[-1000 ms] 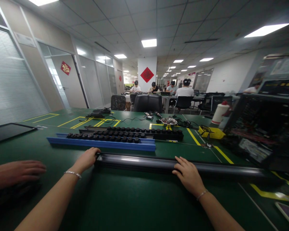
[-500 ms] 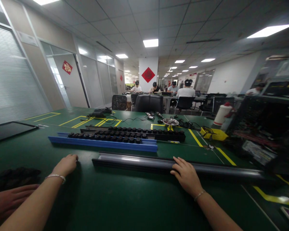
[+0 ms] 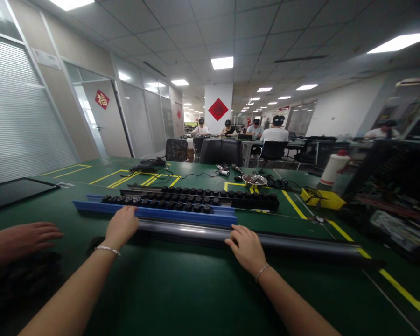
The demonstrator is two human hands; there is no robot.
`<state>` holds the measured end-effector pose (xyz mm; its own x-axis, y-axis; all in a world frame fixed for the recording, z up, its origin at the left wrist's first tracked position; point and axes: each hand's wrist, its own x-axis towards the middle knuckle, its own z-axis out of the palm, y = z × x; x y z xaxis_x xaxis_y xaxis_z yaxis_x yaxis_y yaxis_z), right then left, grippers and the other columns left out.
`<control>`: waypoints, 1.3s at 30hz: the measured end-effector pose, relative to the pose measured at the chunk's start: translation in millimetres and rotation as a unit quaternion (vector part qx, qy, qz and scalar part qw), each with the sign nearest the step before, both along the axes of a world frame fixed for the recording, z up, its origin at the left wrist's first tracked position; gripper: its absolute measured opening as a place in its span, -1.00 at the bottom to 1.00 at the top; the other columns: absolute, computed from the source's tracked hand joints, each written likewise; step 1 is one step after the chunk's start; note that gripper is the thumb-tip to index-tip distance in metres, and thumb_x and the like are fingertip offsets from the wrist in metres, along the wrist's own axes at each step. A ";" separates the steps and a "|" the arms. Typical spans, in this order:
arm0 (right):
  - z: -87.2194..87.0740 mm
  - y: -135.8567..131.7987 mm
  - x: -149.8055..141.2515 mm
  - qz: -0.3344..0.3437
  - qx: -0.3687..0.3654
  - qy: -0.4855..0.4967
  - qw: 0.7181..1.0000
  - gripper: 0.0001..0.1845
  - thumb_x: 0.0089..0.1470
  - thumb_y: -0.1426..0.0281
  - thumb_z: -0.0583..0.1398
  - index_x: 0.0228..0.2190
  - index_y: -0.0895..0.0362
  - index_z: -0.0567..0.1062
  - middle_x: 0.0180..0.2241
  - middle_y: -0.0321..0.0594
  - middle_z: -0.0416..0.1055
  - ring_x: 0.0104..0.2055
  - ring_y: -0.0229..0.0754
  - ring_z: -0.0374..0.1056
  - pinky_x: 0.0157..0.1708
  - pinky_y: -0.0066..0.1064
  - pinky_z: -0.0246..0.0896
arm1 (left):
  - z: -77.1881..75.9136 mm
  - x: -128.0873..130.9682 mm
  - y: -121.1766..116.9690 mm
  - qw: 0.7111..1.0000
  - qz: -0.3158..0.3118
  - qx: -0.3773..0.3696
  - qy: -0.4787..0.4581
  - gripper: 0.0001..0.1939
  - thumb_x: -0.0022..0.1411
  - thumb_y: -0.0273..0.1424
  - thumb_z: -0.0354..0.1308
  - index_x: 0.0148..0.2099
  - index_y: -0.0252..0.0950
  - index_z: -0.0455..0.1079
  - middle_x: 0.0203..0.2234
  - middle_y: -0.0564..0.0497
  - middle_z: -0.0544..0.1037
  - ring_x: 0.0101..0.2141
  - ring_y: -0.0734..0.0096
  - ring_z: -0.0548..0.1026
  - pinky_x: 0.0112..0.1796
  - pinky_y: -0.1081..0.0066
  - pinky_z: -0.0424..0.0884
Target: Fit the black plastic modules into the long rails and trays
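A long, dark grey channel rail point(image 3: 192, 229) lies across the green table, right along the near side of a blue rail point(image 3: 154, 213). At its left end is my left hand point(image 3: 123, 227), closed with the fingertips curled out of sight over the far side. My right hand point(image 3: 247, 247) grips the rail further along, fingers laid across it and thumb on the near side. Rows of black round-topped parts point(image 3: 175, 205) sit in the blue rail and in dark rails point(image 3: 227, 201) behind it.
Another person's hand point(image 3: 24, 240) reaches in from the left above a pile of black parts point(image 3: 28, 280). Further back are a metal dish point(image 3: 255, 180), cables point(image 3: 149, 164), a yellow tray point(image 3: 324, 198) and a white bottle point(image 3: 334, 169). Open electronic equipment point(image 3: 402, 200) stands at right.
My left hand has moved right and forward onto the rail's left end. The dark rail has shifted left and up close to the blue rail. The other person's hand has moved forward.
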<state>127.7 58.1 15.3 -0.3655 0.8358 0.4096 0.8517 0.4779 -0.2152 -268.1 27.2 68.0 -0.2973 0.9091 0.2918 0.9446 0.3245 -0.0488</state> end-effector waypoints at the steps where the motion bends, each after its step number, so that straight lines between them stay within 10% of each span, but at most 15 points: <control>1: 5.7 6.8 -3.9 -0.007 -0.010 0.007 1.000 -0.73 0.12 0.20 0.01 -0.33 0.03 0.46 -0.02 -0.22 0.37 0.06 -0.11 0.20 0.00 -0.22 0.06 | -1.1 11.1 4.4 1.000 -0.021 0.008 -0.001 -0.61 0.14 -0.52 -0.18 0.00 -0.42 0.26 -0.07 -0.17 0.40 -0.02 0.19 0.32 0.02 0.33 0.19; 5: 26.3 47.4 -16.2 -0.039 -0.074 -0.049 0.995 -0.65 0.09 0.31 0.04 -0.08 0.07 0.39 0.02 -0.13 0.33 0.08 -0.08 0.18 0.00 -0.24 0.05 | -9.2 53.1 17.4 0.992 -0.105 0.043 -0.048 -0.67 0.14 -0.48 -0.12 -0.08 -0.37 0.33 -0.13 -0.16 0.42 -0.07 0.20 0.35 0.00 0.31 0.23; 12: 26.7 96.8 -27.2 0.005 -0.174 -0.124 0.977 -0.78 -0.01 0.36 0.14 -0.29 0.03 0.52 -0.25 -0.18 0.49 -0.19 -0.15 0.38 -0.28 -0.42 0.15 | -24.0 99.5 37.1 0.977 -0.172 0.037 -0.121 -0.74 0.16 -0.47 -0.02 -0.09 -0.33 0.33 -0.13 -0.11 0.43 -0.10 0.26 0.35 -0.03 0.32 0.25; 27: 94.8 74.9 24.3 -0.034 -0.093 -0.127 0.987 -0.81 0.10 0.30 0.01 -0.35 0.08 0.39 -0.22 -0.17 0.43 -0.18 -0.15 0.30 -0.34 -0.40 -0.01 | 4.8 168.2 53.1 0.970 -0.200 0.131 0.040 -0.70 0.10 -0.45 0.13 -0.09 -0.27 0.24 -0.15 -0.08 0.38 -0.12 0.22 0.30 -0.12 0.26 0.20; 39: 83.2 46.5 96.5 -0.069 -0.049 -0.099 0.991 -0.85 0.10 0.34 0.01 -0.43 0.09 0.33 -0.33 -0.22 0.39 -0.26 -0.18 0.22 -0.36 -0.40 -0.06 | 20.2 227.2 48.7 0.947 -0.284 0.134 0.071 -0.88 0.20 -0.52 -0.05 -0.24 -0.26 0.28 -0.30 -0.02 0.43 -0.22 0.28 0.33 -0.12 0.24 0.16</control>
<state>224.3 104.5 98.5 -0.3102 0.9159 0.2549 0.9377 0.3390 -0.0767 -40.9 75.8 88.1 0.2774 0.7982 0.5347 0.9604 -0.2155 -0.1765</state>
